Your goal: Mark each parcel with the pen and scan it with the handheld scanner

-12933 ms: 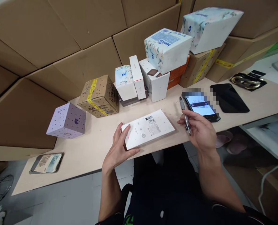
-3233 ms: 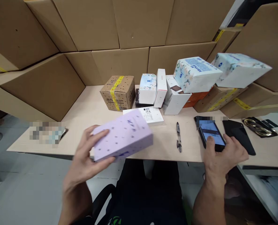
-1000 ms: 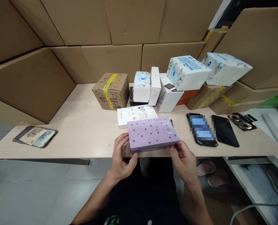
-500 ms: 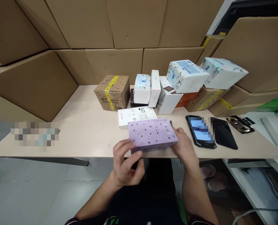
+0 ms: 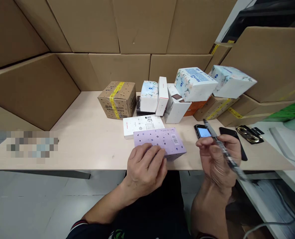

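A purple box (image 5: 153, 136) with small dark rings and a barcode lies near the table's front edge. My left hand (image 5: 146, 167) is curled over its front edge, with the fingers pressed on its top; the thumb is mostly hidden. To the right, my right hand (image 5: 218, 159) is raised palm up and grips a pen (image 5: 227, 154) with a dark patterned barrel. The pen slants up to the left and its lower end is blurred. Behind the purple box, a flat white box (image 5: 134, 126) lies partly covered by it. My right hand hides part of a phone with a lit screen (image 5: 202, 131).
A taped brown carton (image 5: 119, 103) stands behind on the left. Several white and floral boxes (image 5: 195, 86) are stacked at the back right. A dark flat device (image 5: 243, 151) and a gold-coloured coiled item (image 5: 248, 134) lie on the right. Cardboard walls (image 5: 119, 69) enclose the table.
My right hand has left the purple box, moved right and up, and now holds the pen. My left hand has shifted right, from the box's left corner onto its front edge.
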Tool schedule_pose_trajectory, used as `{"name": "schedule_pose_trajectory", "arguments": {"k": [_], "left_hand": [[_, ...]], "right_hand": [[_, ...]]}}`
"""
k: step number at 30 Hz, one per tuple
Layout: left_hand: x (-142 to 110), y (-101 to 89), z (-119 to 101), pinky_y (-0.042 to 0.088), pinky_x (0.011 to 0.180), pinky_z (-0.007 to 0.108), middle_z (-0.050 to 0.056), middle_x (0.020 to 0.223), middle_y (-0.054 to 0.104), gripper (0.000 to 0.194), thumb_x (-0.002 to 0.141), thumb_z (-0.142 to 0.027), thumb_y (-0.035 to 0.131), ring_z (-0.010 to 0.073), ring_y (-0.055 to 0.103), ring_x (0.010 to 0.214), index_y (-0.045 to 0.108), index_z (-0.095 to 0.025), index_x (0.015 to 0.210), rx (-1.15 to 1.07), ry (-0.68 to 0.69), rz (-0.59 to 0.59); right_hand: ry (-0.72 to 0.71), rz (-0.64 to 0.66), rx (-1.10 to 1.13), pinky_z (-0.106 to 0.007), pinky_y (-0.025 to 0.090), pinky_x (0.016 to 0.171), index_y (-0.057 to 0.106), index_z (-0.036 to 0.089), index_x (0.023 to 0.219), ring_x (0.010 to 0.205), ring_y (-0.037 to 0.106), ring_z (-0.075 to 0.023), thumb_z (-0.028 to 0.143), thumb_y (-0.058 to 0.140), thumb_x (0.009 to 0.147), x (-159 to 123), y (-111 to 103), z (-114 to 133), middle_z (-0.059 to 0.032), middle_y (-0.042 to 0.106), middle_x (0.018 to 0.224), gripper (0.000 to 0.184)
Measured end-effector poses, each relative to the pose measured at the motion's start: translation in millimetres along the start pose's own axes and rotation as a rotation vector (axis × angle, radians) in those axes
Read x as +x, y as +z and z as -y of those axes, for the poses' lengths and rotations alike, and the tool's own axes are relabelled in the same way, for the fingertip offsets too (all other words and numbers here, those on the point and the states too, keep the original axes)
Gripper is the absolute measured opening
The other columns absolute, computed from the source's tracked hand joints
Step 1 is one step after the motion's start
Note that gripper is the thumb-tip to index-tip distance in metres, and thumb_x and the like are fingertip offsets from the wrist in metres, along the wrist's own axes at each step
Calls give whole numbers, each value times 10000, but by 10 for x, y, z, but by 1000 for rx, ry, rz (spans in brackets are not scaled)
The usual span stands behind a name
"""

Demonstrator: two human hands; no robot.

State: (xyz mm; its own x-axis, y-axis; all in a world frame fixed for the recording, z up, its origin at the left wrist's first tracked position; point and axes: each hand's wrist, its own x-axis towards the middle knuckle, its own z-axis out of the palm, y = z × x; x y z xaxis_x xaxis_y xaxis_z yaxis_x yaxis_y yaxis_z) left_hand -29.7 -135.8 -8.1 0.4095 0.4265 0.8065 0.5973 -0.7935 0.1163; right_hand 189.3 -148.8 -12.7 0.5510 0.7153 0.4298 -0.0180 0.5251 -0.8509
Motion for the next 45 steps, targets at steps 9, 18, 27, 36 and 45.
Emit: {"name": "schedule_pose_trajectory", "arguments": {"k": [9, 18, 27, 36, 45], "left_hand": [[56, 72, -62, 472, 817, 419, 95, 1236, 717, 404, 911, -298, 637, 308, 655, 1050, 606, -163, 1290, 179, 0, 134], [63, 84, -63, 454, 816, 408, 79, 1232, 719, 362, 914, -278, 639, 294, 659, 1044, 632, -177, 1261, 185, -15, 140], [58, 94, -61, 465, 813, 401, 78, 1216, 729, 343, 916, -287, 632, 273, 656, 1024, 650, -129, 1220, 234, 8, 128], [66, 105, -69, 466, 825, 381, 58, 1200, 738, 325, 899, -286, 668, 256, 662, 1023, 683, -130, 1185, 251, -3, 87], [66, 93, -87, 466, 826, 379, 49, 1197, 742, 316, 904, -291, 666, 258, 664, 1018, 693, -134, 1177, 258, -7, 86]], "right_hand": [[34, 203, -172, -325, 548, 593, 658, 211, 960, 655, 678, -177, 406, 610, 886, 100, 480, 213, -30, 718, 745, 214], [82, 357, -402, -184, 421, 442, 563, 209, 812, 458, 518, -73, 436, 593, 935, 115, 581, 75, 51, 624, 585, 260], [-8, 400, -550, -219, 457, 537, 563, 213, 818, 533, 569, -98, 412, 559, 952, 107, 612, 85, 44, 608, 615, 240], [-36, 426, -652, -240, 443, 589, 552, 221, 805, 556, 567, -107, 394, 536, 964, 114, 609, 90, 44, 598, 623, 235], [-70, 422, -672, -241, 445, 606, 560, 215, 820, 578, 581, -106, 384, 540, 966, 103, 611, 85, 43, 604, 652, 224]]}}
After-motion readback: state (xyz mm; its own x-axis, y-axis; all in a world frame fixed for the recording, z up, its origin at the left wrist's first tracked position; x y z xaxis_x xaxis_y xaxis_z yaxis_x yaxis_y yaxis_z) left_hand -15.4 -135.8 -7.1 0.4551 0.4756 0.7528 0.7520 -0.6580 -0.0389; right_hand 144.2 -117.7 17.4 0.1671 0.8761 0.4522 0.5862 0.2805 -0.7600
